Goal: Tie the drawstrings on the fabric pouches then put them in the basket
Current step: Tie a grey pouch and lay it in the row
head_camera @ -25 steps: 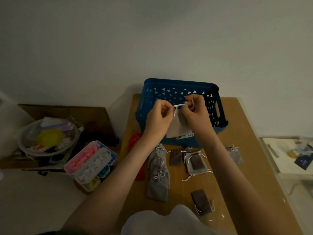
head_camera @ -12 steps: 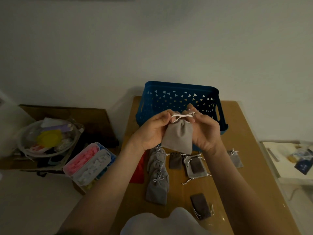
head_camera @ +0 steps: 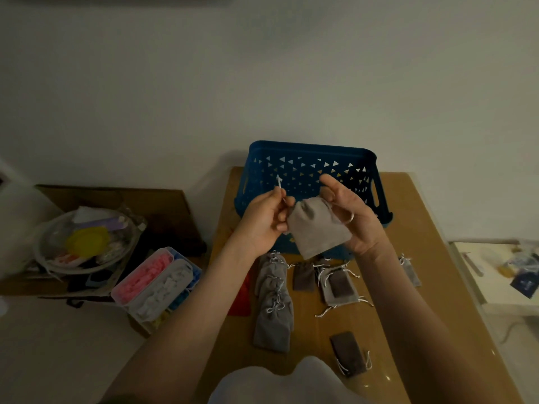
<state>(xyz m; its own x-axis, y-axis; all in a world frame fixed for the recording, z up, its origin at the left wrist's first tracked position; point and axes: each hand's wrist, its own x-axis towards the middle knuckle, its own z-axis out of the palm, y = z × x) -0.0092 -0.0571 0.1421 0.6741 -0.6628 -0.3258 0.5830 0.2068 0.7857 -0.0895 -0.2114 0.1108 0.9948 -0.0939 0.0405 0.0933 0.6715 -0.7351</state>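
Left hand [head_camera: 262, 221] fingers curled, pinching white drawstring [head_camera: 279, 184] of grey fabric drawstring pouch [head_camera: 318, 227]. Pouch is held in the air above brown tabletop [head_camera: 415, 208], in front of blue perforated plastic basket [head_camera: 309, 149]. Right hand [head_camera: 354, 220] supports pouch, thumb raised; its fingers are hidden behind the fabric, so cannot tell their curl.

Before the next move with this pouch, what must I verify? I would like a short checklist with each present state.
1. Left hand pinches the white drawstring: ok.
2. Right hand holds the grey pouch: ok.
3. Pouch mouth gathered: ok.
4. Knot tied: not ok, a cord end is pulled free.
5. Blue basket behind the hands, top open: ok.
6. Room inside the basket: cannot tell.
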